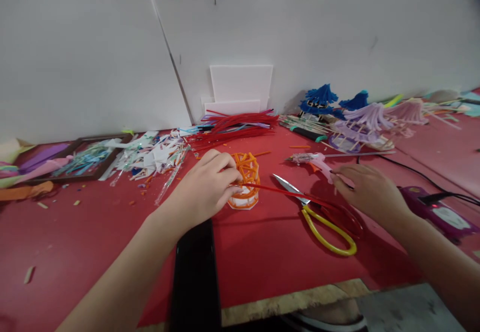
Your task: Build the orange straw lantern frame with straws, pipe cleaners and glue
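Note:
My left hand (210, 184) pinches the end of a thin red strip (277, 190) against a small orange cage-like model (248, 169). The model stands on a white base, and my fingers cover its left side. From there the strip runs right, across the scissors (326, 227) with yellow handles, and curls in a loop. My right hand (369, 187) has its fingers curled at the handle of a pinkish, see-through hot glue gun (309, 159), which lies with its nozzle pointing left. Part of the grip is hidden by the fingers.
A black phone (197, 272) lies by my left forearm. Red strips (240, 127) are piled behind the model, with paper scraps (157, 154) to the left. Blue (320, 99) and lilac models (362, 127) stand back right. A purple device (437, 212) with black cables sits at right.

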`<state>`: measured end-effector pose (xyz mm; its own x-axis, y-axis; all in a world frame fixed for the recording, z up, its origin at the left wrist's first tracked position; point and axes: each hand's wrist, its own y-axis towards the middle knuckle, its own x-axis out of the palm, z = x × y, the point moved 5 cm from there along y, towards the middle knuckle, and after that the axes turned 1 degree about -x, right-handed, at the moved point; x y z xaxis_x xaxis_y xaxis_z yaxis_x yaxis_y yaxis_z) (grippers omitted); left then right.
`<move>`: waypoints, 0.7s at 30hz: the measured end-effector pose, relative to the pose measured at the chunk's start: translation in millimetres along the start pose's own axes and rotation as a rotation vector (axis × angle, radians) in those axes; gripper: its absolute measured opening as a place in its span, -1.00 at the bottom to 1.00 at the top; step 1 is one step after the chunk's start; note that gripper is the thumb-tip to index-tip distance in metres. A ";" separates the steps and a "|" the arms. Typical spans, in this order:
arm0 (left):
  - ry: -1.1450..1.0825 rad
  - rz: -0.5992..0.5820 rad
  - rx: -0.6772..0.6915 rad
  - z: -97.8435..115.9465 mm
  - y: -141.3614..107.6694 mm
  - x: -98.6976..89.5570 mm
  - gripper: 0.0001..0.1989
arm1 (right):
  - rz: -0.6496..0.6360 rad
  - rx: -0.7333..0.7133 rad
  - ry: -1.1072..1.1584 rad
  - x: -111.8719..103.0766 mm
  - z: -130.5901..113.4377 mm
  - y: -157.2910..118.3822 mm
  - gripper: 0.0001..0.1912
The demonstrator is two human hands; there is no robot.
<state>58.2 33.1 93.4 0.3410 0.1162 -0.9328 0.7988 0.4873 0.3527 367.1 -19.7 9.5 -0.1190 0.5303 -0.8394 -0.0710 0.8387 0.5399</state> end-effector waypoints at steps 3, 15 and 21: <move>0.028 -0.009 -0.027 2.5 1.2 1.3 -0.92 | 0.064 0.007 0.144 -15.4 -33.0 6.8 -0.77; 0.143 0.010 -0.105 6.0 -3.9 -4.8 -0.88 | -0.124 -0.279 0.412 -15.9 -146.5 47.0 -0.77; 0.128 0.052 -0.061 7.6 -7.8 -1.5 -0.87 | -0.038 -0.331 0.468 -23.7 -154.1 46.7 -0.78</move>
<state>55.2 22.6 92.6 0.3118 0.2500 -0.9167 0.7488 0.5292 0.3991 214.0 -12.3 64.2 -0.5311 0.3262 -0.7820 -0.3809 0.7325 0.5642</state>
